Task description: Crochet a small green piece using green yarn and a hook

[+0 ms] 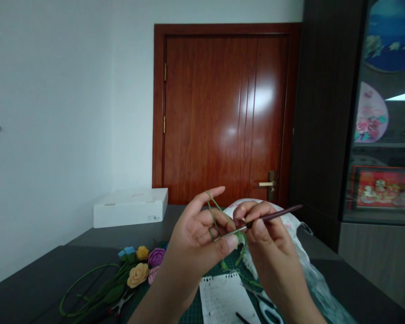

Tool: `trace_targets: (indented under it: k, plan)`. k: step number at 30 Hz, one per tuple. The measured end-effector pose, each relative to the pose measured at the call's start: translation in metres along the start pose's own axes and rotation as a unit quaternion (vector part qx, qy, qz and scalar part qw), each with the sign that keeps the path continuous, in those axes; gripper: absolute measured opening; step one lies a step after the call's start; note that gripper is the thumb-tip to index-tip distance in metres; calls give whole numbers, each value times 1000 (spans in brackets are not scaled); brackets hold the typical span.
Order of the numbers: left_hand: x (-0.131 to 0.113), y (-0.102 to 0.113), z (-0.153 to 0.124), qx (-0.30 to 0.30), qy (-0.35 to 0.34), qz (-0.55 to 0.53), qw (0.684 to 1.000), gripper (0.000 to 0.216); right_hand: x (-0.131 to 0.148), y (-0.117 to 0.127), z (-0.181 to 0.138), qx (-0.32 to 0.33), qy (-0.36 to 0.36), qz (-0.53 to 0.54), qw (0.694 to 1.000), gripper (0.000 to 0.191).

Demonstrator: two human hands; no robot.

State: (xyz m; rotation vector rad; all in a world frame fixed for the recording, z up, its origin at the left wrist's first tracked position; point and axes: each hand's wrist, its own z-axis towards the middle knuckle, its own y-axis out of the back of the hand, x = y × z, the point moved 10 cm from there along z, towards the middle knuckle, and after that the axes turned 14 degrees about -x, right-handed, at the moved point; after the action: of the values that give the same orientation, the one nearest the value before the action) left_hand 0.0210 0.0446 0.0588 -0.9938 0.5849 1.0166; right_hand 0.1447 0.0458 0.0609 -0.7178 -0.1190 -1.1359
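Observation:
My left hand (pixel 202 229) is raised over the table with its index finger stretched up and green yarn (pixel 216 204) looped around it. Its thumb and middle finger pinch a small green crocheted piece (pixel 239 236), mostly hidden by the fingers. My right hand (pixel 266 234) grips a crochet hook (pixel 275 215) with a dark handle, held like a pen. The hook's metal shaft points left, its tip close to the left thumb at the green piece. A length of green yarn hangs below, between the hands.
Several crocheted flowers (pixel 138 274) with green stems lie at left beside small pliers (pixel 121 301). Below my hands are a green cutting mat (pixel 192 310), a written notepad (pixel 222 297), a pen (pixel 242 317) and scissors (pixel 268 310). A white box (pixel 130 209) stands behind; a plastic bag (pixel 319 281) lies right.

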Motion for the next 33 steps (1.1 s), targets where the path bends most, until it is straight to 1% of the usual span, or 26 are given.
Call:
trace_targets:
  k: [2,4,6,8,10,13,17,19,21,24,26,28,30,31,33]
  plan:
    - [-1,1,-1,-13,-5,22,1000,73,6,0,-1,0,46,-29,999,5]
    - [-1,3,-1,-23,-7,32,999,74,8,3,-2,-10,67,-40,997,4]
    - [-1,5,0,-34,-13,38,999,76,7,8,-2,-36,59,-43,997,4]
    - [0,8,1,-44,-16,43,998,77,3,14,-2,-62,34,-43,997,6]
    - [1,9,2,-50,-14,45,998,76,-1,17,-2,-74,11,-34,997,8]
    - [1,11,3,-56,-13,50,997,73,0,16,-1,-66,5,-10,998,9]
    - [0,14,5,-67,-18,53,996,69,4,14,3,-44,21,-6,999,8]
    - [0,14,5,-70,-17,54,996,68,9,13,4,-29,46,-27,998,8]
    - [0,15,5,-74,-18,59,995,68,18,12,4,-16,93,-68,993,8]
    - [-1,16,5,-83,-35,74,993,67,38,8,-2,7,194,-155,969,11]
    - [-3,16,5,-85,-57,85,991,67,51,-4,-11,59,274,-219,935,13]
    - [-5,16,5,-88,-72,90,989,66,56,-16,-20,111,335,-285,891,15]
    - [-4,17,6,-90,-68,82,990,67,56,-21,-22,123,360,-334,862,15]
    - [-2,17,7,-87,-55,72,992,68,56,-21,-23,121,368,-342,856,14]
    - [5,15,7,-71,-13,40,997,72,57,-21,-25,123,382,-323,857,13]
